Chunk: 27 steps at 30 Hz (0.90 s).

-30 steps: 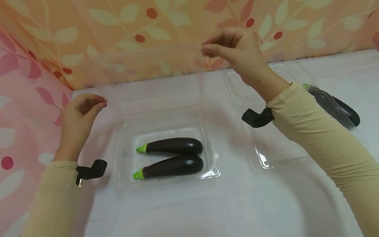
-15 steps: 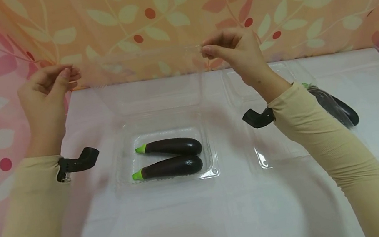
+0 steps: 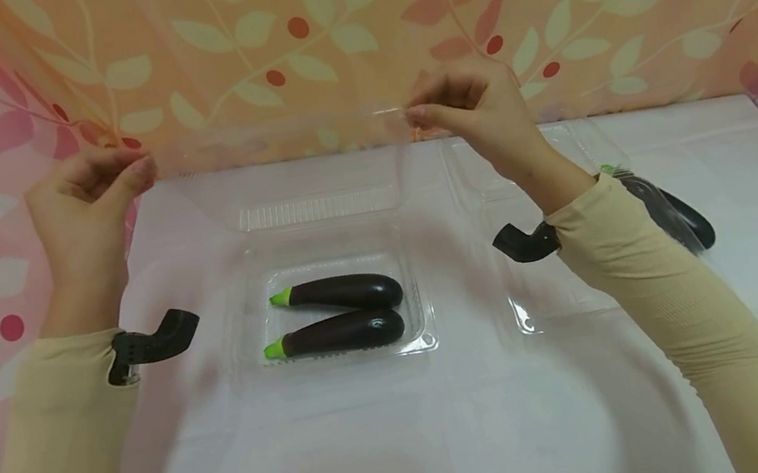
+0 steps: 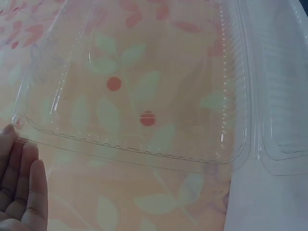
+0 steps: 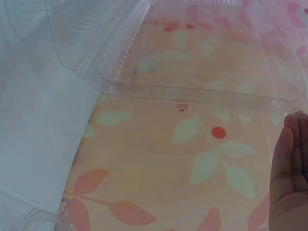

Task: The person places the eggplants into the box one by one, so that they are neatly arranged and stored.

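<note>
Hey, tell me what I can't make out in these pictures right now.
- Head view: part of the second clear container, hidden behind the right sleeve.
- Left wrist view: the rest of the left hand, cut off by the left edge; the top end of the raised lid, cut off by the top edge.
- Right wrist view: the rest of the right hand, cut off by the right edge.

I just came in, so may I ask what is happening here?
A person's left hand and right hand each pinch a corner of the raised lid of a clear box. The box is open, with two eggplants inside. Further right are a second box, partly behind the right arm, and another eggplant.
</note>
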Each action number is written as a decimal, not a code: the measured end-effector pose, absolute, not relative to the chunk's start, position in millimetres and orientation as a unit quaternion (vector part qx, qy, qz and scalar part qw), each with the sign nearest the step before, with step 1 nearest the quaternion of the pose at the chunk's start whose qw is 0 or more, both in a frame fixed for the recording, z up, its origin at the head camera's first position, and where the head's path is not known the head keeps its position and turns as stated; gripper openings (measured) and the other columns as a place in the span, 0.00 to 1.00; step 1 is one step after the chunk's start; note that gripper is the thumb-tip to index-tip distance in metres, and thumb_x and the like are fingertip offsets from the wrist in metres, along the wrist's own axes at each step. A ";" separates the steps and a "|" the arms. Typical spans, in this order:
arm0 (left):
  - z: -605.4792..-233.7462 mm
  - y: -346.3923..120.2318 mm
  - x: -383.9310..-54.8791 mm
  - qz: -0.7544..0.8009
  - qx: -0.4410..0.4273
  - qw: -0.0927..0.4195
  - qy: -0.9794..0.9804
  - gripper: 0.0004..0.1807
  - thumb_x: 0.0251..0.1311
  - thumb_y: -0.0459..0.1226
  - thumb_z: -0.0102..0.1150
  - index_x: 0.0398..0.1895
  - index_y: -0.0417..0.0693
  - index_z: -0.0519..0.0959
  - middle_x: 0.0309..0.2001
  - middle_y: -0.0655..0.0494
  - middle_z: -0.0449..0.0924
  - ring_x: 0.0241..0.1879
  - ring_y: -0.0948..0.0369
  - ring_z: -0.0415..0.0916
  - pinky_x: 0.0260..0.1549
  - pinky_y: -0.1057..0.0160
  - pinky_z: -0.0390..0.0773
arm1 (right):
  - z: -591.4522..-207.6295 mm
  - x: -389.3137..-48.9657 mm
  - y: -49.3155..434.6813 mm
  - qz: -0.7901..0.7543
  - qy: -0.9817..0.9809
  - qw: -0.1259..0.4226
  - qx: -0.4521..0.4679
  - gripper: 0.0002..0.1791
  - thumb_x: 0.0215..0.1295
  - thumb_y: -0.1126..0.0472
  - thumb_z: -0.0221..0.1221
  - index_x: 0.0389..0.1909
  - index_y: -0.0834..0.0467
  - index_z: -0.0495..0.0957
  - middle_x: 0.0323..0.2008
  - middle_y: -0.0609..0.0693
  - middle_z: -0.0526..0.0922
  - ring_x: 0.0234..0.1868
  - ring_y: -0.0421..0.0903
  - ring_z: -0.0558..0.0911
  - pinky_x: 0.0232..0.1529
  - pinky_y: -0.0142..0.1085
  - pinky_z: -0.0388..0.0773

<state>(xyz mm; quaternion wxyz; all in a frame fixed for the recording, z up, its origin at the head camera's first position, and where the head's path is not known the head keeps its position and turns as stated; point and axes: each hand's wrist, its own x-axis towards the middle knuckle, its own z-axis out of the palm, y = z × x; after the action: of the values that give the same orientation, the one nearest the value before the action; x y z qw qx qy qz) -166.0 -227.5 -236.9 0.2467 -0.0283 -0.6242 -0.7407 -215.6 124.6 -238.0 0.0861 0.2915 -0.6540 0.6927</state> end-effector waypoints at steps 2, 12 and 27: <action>-238.2 -226.7 -163.1 -0.744 -0.038 0.246 -0.620 0.07 0.44 0.24 0.70 0.28 0.29 0.83 0.25 0.49 0.82 0.26 0.58 0.78 0.35 0.70 0.79 | -237.9 -212.2 126.6 0.692 -0.658 0.080 0.286 0.07 0.53 0.78 0.62 0.26 0.64 0.84 0.26 0.54 0.84 0.27 0.46 0.83 0.36 0.34 0.81; -242.0 -227.8 -138.9 -0.742 -0.018 0.243 -0.625 0.09 0.42 0.24 0.71 0.29 0.27 0.83 0.25 0.48 0.83 0.27 0.57 0.80 0.35 0.70 0.79 | -234.5 -182.8 134.9 0.663 -0.704 0.016 0.254 0.07 0.55 0.75 0.63 0.29 0.61 0.86 0.30 0.49 0.85 0.33 0.45 0.81 0.41 0.32 0.77; -260.1 -229.3 -101.4 -0.741 -0.009 0.238 -0.628 0.10 0.47 0.19 0.64 0.35 0.21 0.80 0.28 0.45 0.84 0.30 0.55 0.81 0.39 0.69 0.79 | -249.3 -146.9 136.0 0.622 -0.735 0.026 0.268 0.05 0.53 0.76 0.64 0.33 0.70 0.83 0.30 0.51 0.85 0.32 0.46 0.82 0.38 0.32 0.79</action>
<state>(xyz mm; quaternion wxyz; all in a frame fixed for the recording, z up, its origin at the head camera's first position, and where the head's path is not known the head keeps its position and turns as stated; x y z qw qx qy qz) -101.4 -229.3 -260.1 0.2382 -0.0094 -0.6283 -0.7406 -146.9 136.0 -249.3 0.0259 0.2683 -0.7353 0.6218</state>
